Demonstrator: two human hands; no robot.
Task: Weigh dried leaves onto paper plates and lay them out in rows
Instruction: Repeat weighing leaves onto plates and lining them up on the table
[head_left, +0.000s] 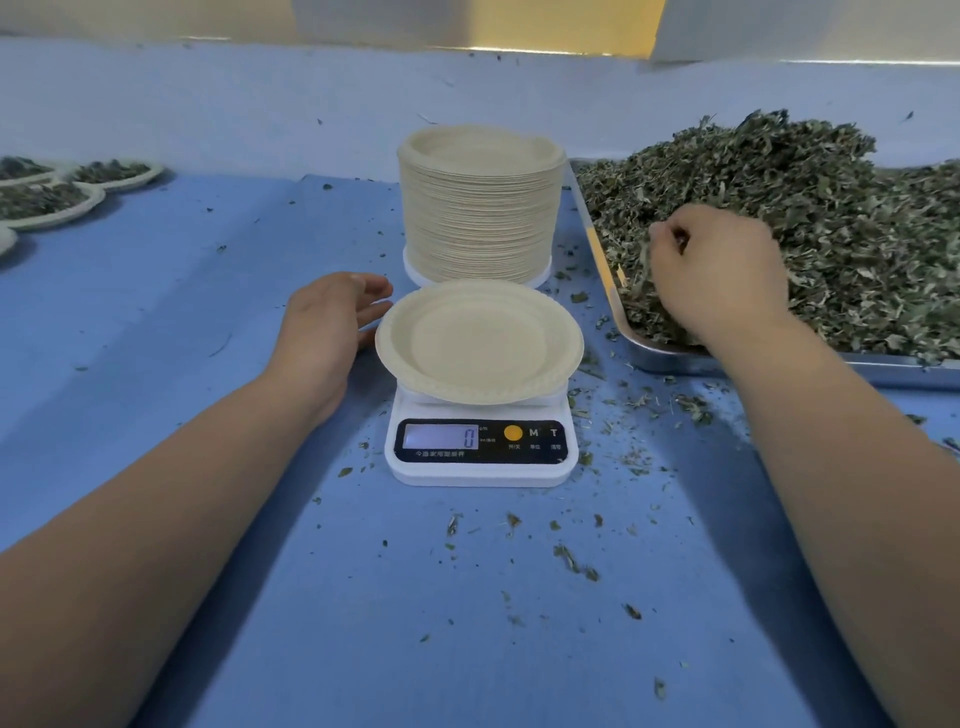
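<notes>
Scale reads zero, with a bare paper plate on it. Left hand lies relaxed and spread just left of the scale, at the plate's rim. Right of the scale, right hand curls its fingers around dried leaves heaped in a tray. Plate stack stands behind the scale.

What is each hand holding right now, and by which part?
The right hand grips a clump of dried leaves at the heap's left edge. The left hand holds nothing, open beside the empty plate.
</notes>
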